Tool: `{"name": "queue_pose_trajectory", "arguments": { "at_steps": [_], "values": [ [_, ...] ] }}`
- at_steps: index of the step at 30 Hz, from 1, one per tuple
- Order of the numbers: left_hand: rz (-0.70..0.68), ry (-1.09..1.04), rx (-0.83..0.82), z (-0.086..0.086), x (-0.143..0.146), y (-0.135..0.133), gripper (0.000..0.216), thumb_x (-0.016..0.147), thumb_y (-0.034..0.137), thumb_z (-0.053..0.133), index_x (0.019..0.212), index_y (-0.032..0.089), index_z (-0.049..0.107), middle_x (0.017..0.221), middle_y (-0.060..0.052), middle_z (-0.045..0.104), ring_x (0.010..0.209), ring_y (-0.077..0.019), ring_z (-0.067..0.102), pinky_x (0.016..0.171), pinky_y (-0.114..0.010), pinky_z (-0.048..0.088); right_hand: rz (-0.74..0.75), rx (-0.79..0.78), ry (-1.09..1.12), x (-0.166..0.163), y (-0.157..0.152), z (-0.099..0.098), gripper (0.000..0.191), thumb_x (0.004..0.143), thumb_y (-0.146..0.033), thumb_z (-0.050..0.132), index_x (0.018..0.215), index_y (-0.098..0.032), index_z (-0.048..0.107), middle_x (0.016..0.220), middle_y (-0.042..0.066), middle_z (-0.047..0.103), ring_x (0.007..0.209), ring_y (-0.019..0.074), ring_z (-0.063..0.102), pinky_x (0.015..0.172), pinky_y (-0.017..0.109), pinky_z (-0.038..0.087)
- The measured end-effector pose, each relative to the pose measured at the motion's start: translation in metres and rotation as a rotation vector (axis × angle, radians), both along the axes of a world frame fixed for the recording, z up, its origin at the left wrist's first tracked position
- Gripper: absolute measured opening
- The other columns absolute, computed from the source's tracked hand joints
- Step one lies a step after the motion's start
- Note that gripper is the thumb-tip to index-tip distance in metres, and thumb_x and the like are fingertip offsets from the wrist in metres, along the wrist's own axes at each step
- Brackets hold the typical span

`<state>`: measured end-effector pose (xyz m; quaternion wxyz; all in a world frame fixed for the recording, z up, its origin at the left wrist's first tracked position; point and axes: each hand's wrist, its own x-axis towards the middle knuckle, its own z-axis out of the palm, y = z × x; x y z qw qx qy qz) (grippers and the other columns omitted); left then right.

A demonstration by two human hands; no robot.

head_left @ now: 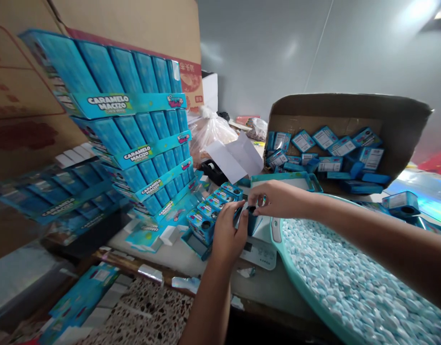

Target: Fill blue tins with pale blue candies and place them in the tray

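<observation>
My left hand (227, 235) and my right hand (274, 199) meet over a small blue box (252, 218), both gripping it above a white scale (259, 251). The box's round hole faces up between my fingers. Just left of my hands runs a row of several filled small blue boxes (215, 206) standing in an open display tray. A teal basin (277, 235) of pale blue and white candies (349, 282) sits under my right forearm.
A tall leaning stack of blue "Caramelo Macizo" display trays (134, 139) stands at left, with more trays (58, 196) beside it. A cardboard carton (349, 115) holding loose small boxes lies at back right. Plastic bags (211, 129) and white paper (234, 158) sit behind.
</observation>
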<state>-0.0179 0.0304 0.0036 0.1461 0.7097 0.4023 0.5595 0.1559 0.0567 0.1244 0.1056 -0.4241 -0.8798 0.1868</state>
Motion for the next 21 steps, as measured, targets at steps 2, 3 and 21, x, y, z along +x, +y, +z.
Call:
{"name": "queue_pose_trajectory", "arguments": {
  "at_steps": [2,3,21],
  "values": [
    [0.001,0.001,0.001,0.0,0.0,-0.001,0.02,0.098,0.027,0.052,0.112,0.019,0.064,0.106,-0.009,0.069,0.103,-0.0203,0.064,0.093,-0.036,0.051,0.007,-0.024,0.003,0.001,0.0,0.001,0.013,0.077,-0.016,0.073,0.089,-0.018,0.068,0.084,-0.001,0.069,0.076,0.0141,0.063,0.066,0.023,0.043],
    [0.0,0.0,0.002,0.0,-0.001,-0.001,0.02,0.098,0.027,0.052,0.111,0.019,0.063,0.106,-0.008,0.068,0.102,-0.0199,0.064,0.093,-0.036,0.051,0.013,-0.03,0.006,0.001,0.0,0.002,0.013,0.077,-0.015,0.073,0.089,-0.018,0.068,0.084,-0.001,0.069,0.076,0.014,0.063,0.065,0.023,0.043],
    [-0.042,-0.098,-0.154,0.0,-0.002,-0.006,0.023,0.099,0.034,0.051,0.11,0.021,0.066,0.109,-0.006,0.069,0.103,-0.0192,0.065,0.091,-0.032,0.051,0.317,0.195,0.143,0.029,-0.151,0.031,0.029,0.099,-0.029,0.052,0.125,-0.034,0.064,0.12,-0.003,0.07,0.113,0.0158,0.065,0.095,0.021,0.056]
  ]
}}
